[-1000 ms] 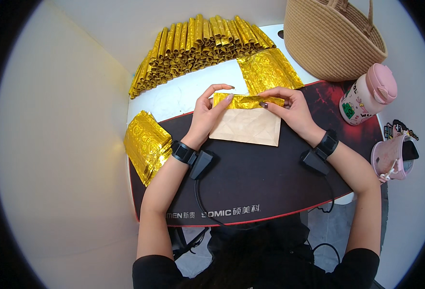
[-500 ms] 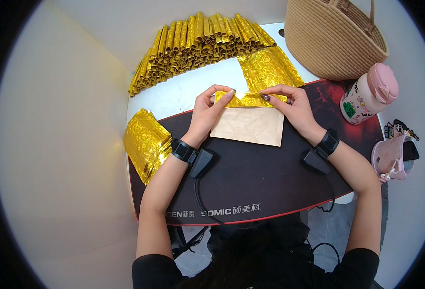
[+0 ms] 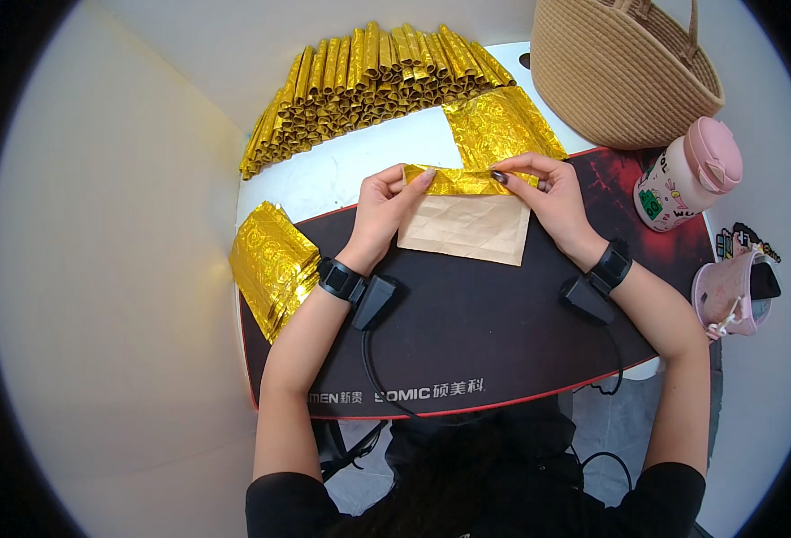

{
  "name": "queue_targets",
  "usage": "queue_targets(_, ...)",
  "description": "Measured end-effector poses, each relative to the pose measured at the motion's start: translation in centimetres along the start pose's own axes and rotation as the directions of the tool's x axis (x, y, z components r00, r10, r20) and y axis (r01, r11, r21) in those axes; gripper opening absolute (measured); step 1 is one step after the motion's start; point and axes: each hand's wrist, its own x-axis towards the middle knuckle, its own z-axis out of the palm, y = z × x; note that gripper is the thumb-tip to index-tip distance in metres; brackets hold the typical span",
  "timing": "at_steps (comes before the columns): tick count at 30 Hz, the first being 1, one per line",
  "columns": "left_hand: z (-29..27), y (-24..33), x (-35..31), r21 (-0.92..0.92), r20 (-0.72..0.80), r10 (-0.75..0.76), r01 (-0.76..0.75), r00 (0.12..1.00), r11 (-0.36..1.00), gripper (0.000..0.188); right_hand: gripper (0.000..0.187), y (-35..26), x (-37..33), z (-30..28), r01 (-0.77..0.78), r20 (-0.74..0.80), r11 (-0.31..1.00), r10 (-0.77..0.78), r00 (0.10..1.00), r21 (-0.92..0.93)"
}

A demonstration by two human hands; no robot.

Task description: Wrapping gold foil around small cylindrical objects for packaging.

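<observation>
My left grip (image 3: 384,208) and right grip (image 3: 552,193) both pinching rectangular tan-and-gold paper sheet (image 3: 464,224) at folded twelve-o'clock edge, over black red-edged mat (image 3: 467,341); sheet extends toward six, long axis nine-to-three.

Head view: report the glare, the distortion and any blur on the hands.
Head view, glare: glints on the left foil stack and on the gold fold of the held sheet, plus a yellowish glow on the wall; head view, distortion: dark curved corners, and the mat looks bowed along its front edge; head view, blur: left hand and right hand look fairly sharp.
</observation>
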Motion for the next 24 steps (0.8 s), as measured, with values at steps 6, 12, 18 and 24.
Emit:
queue_targets(6,0.6,0.3,0.1,-0.115,-0.125,-0.019,0.005,0.992,0.993,0.022,0.014,0.1,0.0,-0.1,-0.009,0.007,1.000,0.009,1.000,-0.016)
queue_targets(12,0.6,0.5,0.0,0.061,-0.054,0.051,-0.048,0.997,0.997,0.015,0.014,0.0,-0.2,0.1,-0.028,0.042,0.997,0.031,0.999,-0.066)
queue_targets(18,0.3,0.3,0.0,-0.007,-0.049,0.013,-0.014,0.999,1.000,0.013,0.014,-0.1,-0.2,0.2,-0.022,0.065,0.997,0.028,0.998,-0.080)
queue_targets(24,0.7,1.0,-0.1,0.109,-0.012,0.026,-0.025,1.000,0.994,0.013,0.016,-0.1,-0.3,-0.1,-0.032,0.065,0.996,0.037,0.997,-0.080)
